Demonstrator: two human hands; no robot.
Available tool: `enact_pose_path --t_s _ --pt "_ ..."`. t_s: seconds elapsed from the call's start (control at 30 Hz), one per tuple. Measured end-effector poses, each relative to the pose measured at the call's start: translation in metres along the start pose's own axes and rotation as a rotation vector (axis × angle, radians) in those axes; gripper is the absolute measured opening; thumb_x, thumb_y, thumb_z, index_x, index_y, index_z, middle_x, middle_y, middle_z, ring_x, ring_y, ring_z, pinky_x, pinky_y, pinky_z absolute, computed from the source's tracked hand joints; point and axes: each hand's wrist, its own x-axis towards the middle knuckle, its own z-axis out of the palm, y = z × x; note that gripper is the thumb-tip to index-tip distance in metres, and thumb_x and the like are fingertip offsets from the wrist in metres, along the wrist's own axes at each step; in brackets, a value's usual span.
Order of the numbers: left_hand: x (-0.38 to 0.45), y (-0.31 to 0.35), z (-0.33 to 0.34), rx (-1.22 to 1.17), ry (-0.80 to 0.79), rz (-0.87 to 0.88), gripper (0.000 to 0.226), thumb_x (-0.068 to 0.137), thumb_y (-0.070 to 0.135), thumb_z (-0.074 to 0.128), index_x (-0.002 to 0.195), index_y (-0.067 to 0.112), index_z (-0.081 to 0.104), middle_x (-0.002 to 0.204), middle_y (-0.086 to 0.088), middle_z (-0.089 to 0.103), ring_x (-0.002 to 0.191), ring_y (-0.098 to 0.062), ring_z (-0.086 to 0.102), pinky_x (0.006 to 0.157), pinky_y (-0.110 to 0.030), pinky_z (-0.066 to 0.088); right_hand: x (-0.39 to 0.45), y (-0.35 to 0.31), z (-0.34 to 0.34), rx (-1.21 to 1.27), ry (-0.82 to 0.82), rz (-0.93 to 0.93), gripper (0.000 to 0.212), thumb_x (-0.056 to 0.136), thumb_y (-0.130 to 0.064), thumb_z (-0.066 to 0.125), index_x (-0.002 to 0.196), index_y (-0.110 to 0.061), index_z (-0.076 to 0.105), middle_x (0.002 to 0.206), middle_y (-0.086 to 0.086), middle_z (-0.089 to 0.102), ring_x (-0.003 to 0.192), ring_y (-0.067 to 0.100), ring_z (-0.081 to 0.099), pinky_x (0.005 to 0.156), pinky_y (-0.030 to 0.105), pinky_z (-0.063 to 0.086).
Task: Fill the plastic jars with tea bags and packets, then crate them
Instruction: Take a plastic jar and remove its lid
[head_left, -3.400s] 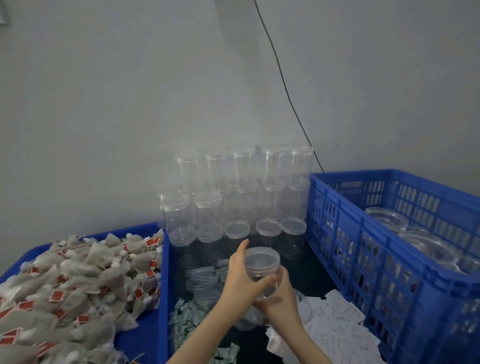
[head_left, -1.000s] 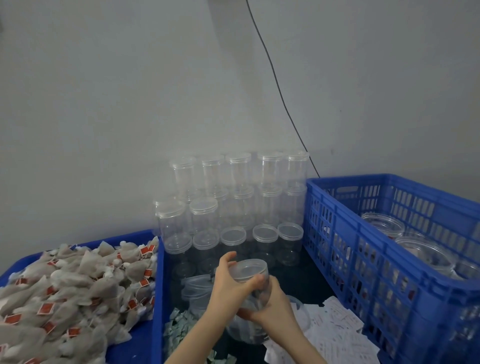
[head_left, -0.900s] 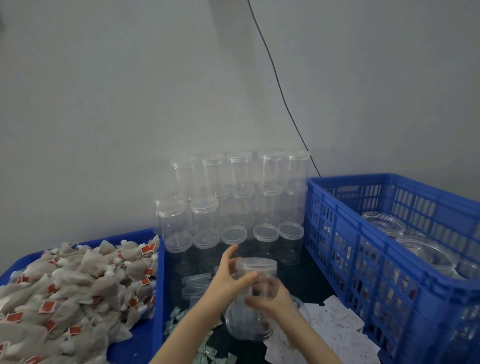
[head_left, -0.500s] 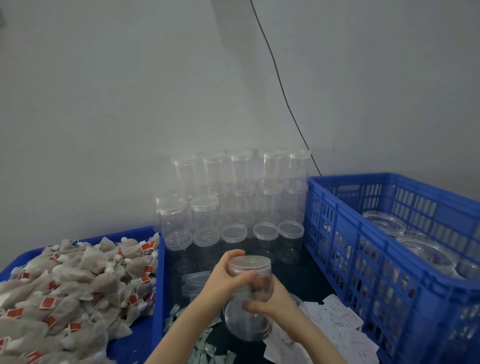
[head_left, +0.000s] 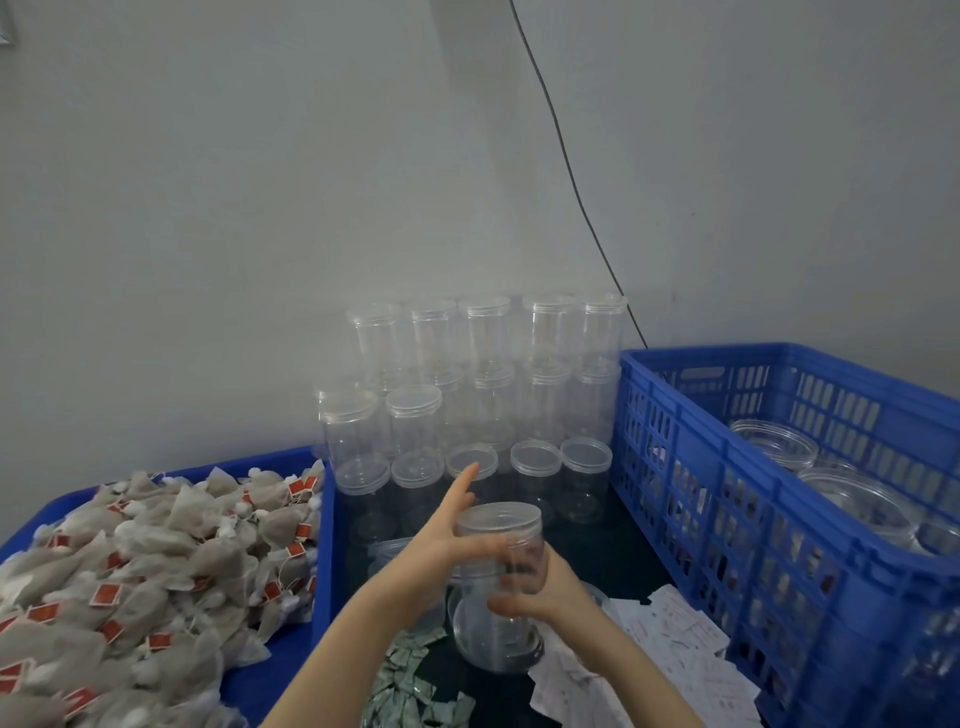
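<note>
**Clear jar held over dark desk, grey wall behind**

Head view: dark desk (head_left: 613, 551) pushed against a plain grey wall (head_left: 260, 182); a thin black cable (head_left: 566, 171) runs down the wall behind the blue crate (head_left: 727, 519), right. The crate holds lidded clear jars (head_left: 774, 441). Empty stacked jars (head_left: 483, 374) stand in tiers at the wall. Blue tray (head_left: 291, 654), left, heaped with tea bags (head_left: 130, 566) bearing red tags. Green packets (head_left: 410, 686) and white packets (head_left: 670, 639) lie loose on the desk near the arms. Left hand (head_left: 441, 545) wraps the lid end of the held jar (head_left: 498, 551), index finger raised straight. Right hand (head_left: 540, 587) curls round the jar's body from below. Jar upright, just above the desk, between tray and crate
</note>
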Motion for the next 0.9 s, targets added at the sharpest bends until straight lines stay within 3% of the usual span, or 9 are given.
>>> enact_pose_path --t_s 0.07,0.17,0.27,0.37,0.47,0.6,0.67,0.77,0.9 --pt "-0.001 -0.002 -0.004 0.042 -0.009 0.004 0.091 0.061 0.035 0.086 0.135 0.047 0.034 0.134 0.009 0.044 0.114 -0.005 0.055 0.083 -0.017 0.049 0.000 0.002 0.000 0.010 0.003 -0.005 0.086 0.046 -0.025 0.089 0.124 -0.024 0.052 0.117 -0.001 0.067 0.101 0.008 0.069 0.078 0.022 0.053" --pt "0.003 -0.006 0.009 0.173 0.245 0.005 0.088 0.064 0.032 0.088 0.136 0.034 0.036 0.131 -0.002 0.040 0.111 -0.008 0.050 0.079 -0.012 0.045 0.000 0.004 0.011 -0.190 0.177 -0.040 0.077 0.043 -0.040 0.086 0.111 -0.035 0.051 0.107 -0.012 0.065 0.095 -0.013 0.061 0.071 0.008 0.049" --pt "0.007 -0.007 0.020 0.257 0.368 -0.047 0.106 0.058 0.043 0.083 0.145 0.033 0.023 0.137 -0.005 0.028 0.126 -0.021 0.035 0.104 -0.036 0.040 0.003 0.008 0.018 -0.326 0.337 -0.081 0.080 0.049 -0.046 0.084 0.121 -0.038 0.047 0.115 -0.017 0.061 0.105 -0.003 0.061 0.083 0.018 0.053" --pt "0.005 -0.004 0.012 0.373 0.239 -0.073 0.109 0.058 0.051 0.073 0.148 0.039 0.013 0.150 0.001 0.017 0.140 -0.022 0.020 0.113 -0.043 0.029 0.001 0.009 0.014 -0.516 0.295 -0.080 0.097 0.054 -0.051 0.078 0.141 -0.033 0.036 0.133 -0.019 0.050 0.122 0.003 0.050 0.099 0.029 0.049" --pt "0.002 -0.008 0.003 0.514 0.105 -0.013 0.083 0.070 0.049 0.075 0.139 0.046 0.029 0.140 0.011 0.034 0.132 -0.012 0.036 0.102 -0.027 0.034 -0.001 0.008 0.010 -0.612 0.231 -0.067 0.104 0.053 -0.057 0.077 0.144 -0.035 0.031 0.137 -0.019 0.047 0.124 0.004 0.049 0.101 0.029 0.047" --pt "0.006 -0.010 0.020 0.529 0.487 -0.086 0.072 0.074 0.061 0.065 0.134 0.028 0.042 0.116 0.005 0.039 0.107 -0.014 0.046 0.094 -0.032 0.045 -0.001 0.011 0.019 -0.847 0.365 -0.270 0.093 0.071 -0.052 0.072 0.148 -0.024 0.029 0.145 -0.014 0.039 0.135 0.005 0.037 0.113 0.025 0.031" --pt "0.006 -0.010 0.027 0.503 0.566 -0.132 0.075 0.073 0.066 0.061 0.133 0.026 0.042 0.119 0.003 0.041 0.111 -0.018 0.048 0.095 -0.038 0.047 -0.003 0.011 0.025 -0.894 0.438 -0.370 0.087 0.070 -0.046 0.078 0.143 -0.018 0.040 0.139 -0.009 0.049 0.130 0.011 0.047 0.112 0.031 0.036" --pt "0.003 -0.006 0.018 0.366 0.721 -0.118 0.073 0.077 0.067 0.054 0.132 0.021 0.040 0.126 -0.004 0.046 0.109 -0.020 0.050 0.090 -0.037 0.045 -0.004 0.013 0.026 -1.009 0.588 -0.431 0.094 0.050 -0.033 0.094 0.130 -0.008 0.052 0.122 0.008 0.064 0.111 0.028 0.065 0.096 0.047 0.052" --pt "0.006 -0.001 -0.013 0.376 0.711 -0.053 0.074 0.082 0.063 0.054 0.141 0.022 0.036 0.139 -0.006 0.041 0.112 -0.018 0.049 0.090 -0.032 0.041 -0.005 0.022 0.011 -0.706 0.616 -0.232 0.103 0.059 -0.041 0.091 0.144 -0.018 0.037 0.141 -0.001 0.048 0.128 0.020 0.049 0.108 0.039 0.043"
